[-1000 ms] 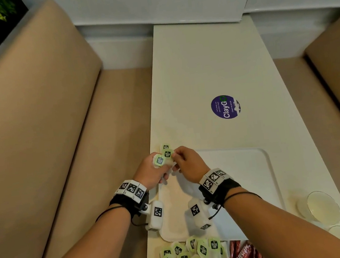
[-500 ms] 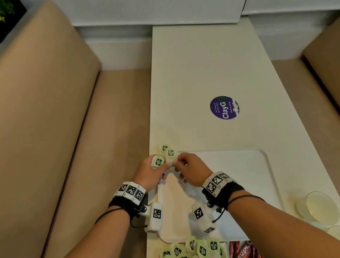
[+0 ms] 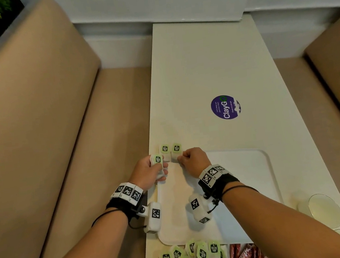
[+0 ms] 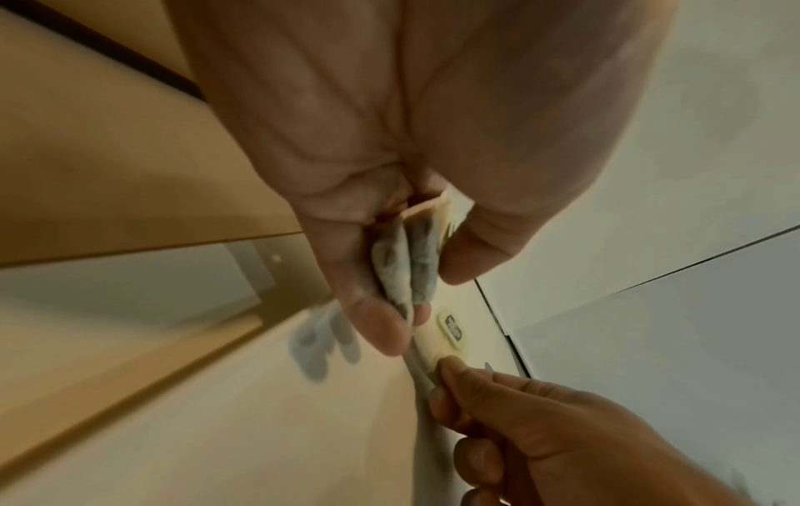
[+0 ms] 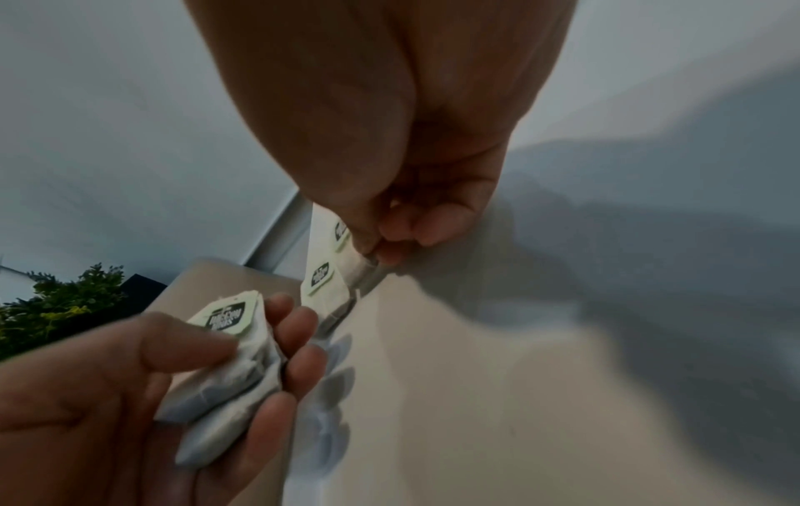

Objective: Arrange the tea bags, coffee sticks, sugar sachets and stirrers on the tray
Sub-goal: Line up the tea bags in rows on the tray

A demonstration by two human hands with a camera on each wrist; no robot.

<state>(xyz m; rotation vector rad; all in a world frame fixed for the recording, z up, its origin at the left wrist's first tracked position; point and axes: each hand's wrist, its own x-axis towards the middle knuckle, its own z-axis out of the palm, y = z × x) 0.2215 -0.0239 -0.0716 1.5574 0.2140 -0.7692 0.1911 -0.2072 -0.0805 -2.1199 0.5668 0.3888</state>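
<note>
Right hand [image 3: 195,160] pinches tea bag [image 3: 176,152] at tray [image 3: 243,186] far-left corner; left hand [image 3: 148,171] grips spare bags [image 5: 225,356]. Seat bag flush beside neighbour [image 3: 165,152], tags aligned, then let go.

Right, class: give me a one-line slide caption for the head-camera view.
Right hand sets a green-tagged white tea bag at the white plastic tray's far-left corner while left hand holds more bags.

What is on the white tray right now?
Two tea bags lie at the tray's far left corner; the right hand pinches one. The forearms hide part of the tray.
</note>
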